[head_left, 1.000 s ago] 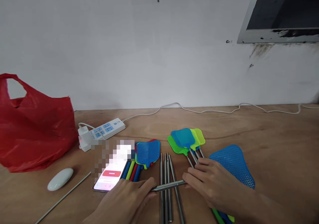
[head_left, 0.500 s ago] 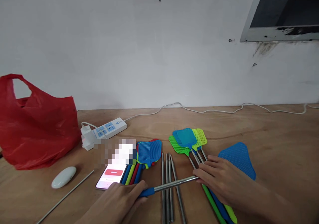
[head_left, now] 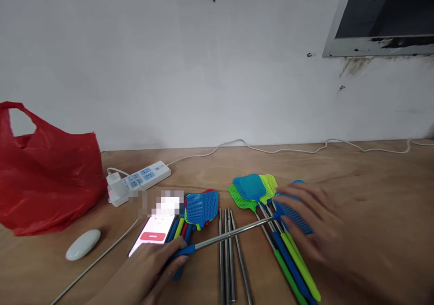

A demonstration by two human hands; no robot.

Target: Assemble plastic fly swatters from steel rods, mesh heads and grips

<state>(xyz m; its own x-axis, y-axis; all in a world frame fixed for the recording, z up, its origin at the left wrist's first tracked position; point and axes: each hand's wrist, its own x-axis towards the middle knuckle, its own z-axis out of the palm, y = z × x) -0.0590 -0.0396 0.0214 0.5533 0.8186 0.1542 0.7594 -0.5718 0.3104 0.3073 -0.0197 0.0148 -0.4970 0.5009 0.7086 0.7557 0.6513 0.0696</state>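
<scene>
My left hand (head_left: 145,269) pinches the blue grip of a fly swatter whose metal rod (head_left: 230,233) runs up to the right to a blue mesh head (head_left: 293,214). My right hand (head_left: 318,223) is blurred by motion and lies over that mesh head, fingers spread. Beneath it lies a row of finished swatters (head_left: 252,189) with green, blue and yellow heads and handles. Several bare metal rods (head_left: 228,259) lie side by side in the middle. A second pile of swatter heads (head_left: 201,207) rests by a lit phone (head_left: 154,232).
A red plastic bag (head_left: 47,173) stands at the left. A white power strip (head_left: 140,178) with a plugged charger lies behind the phone, its cable (head_left: 288,150) running along the wall. A white oval object (head_left: 83,244) and a loose thin rod (head_left: 95,262) lie at the front left.
My left hand has pulled the grip leftward, so the rod has lengthened. My right hand has carried the blue mesh head from the right toward the row of swatters.
</scene>
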